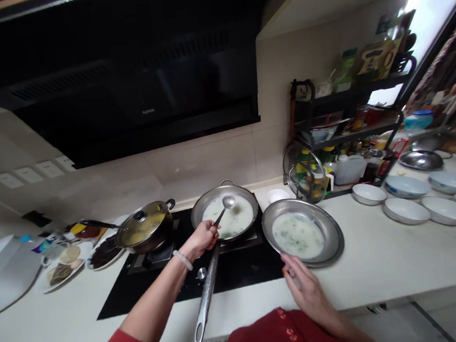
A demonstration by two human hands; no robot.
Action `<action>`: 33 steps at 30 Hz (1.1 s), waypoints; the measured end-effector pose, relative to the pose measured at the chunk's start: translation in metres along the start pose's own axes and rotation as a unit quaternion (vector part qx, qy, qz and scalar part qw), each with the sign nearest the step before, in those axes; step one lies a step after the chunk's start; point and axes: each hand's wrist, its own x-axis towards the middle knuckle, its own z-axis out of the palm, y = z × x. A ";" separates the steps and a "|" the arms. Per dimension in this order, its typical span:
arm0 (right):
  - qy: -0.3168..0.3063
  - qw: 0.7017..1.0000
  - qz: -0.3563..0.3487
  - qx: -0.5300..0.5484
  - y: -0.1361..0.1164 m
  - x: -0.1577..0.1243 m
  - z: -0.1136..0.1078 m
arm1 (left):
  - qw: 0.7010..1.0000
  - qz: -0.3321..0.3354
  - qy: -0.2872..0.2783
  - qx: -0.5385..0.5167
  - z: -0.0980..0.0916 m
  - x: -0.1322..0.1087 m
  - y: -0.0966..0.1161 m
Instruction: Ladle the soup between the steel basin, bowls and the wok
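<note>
My left hand [202, 238] is closed round the handle of a metal ladle [228, 202]. The ladle's bowl is over a wok [248, 193] on the hob, which holds a milky white soup with green bits. The wok's long metal handle [210, 292] points toward me, below my left hand. On the right, my right hand [301, 281] grips the handle of a second metal pan [333, 239], most of that handle being hidden by the fingers. This pan, at the hob's right edge, holds similar white soup with green pieces.
A glass-lidded pan [145, 226] sits on the left of the black hob [245, 276]. Plates of food [60, 265] stand beyond it. Several bowls [406, 211] line the right counter, in front of a loaded spice rack [352, 136]. A glass lid [303, 172] leans there; a range hood [145, 93] hangs overhead.
</note>
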 end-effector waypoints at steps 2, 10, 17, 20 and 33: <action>0.019 0.979 0.189 0.077 0.023 -0.019 -0.015 | 0.996 0.013 0.013 0.089 -0.014 0.004 -0.003; 0.148 0.777 0.521 0.322 0.064 -0.026 -0.045 | 0.978 -0.042 0.035 0.200 -0.025 0.024 -0.011; 0.168 0.738 0.542 0.365 0.073 -0.018 -0.035 | 0.982 -0.103 0.004 0.160 -0.018 0.040 -0.010; 0.159 0.739 0.544 0.365 0.076 -0.020 -0.032 | 0.985 -0.125 -0.013 0.120 -0.014 0.041 -0.009; 0.194 0.725 0.523 0.403 0.093 -0.019 -0.035 | 0.991 -0.134 -0.008 0.003 -0.020 0.028 -0.006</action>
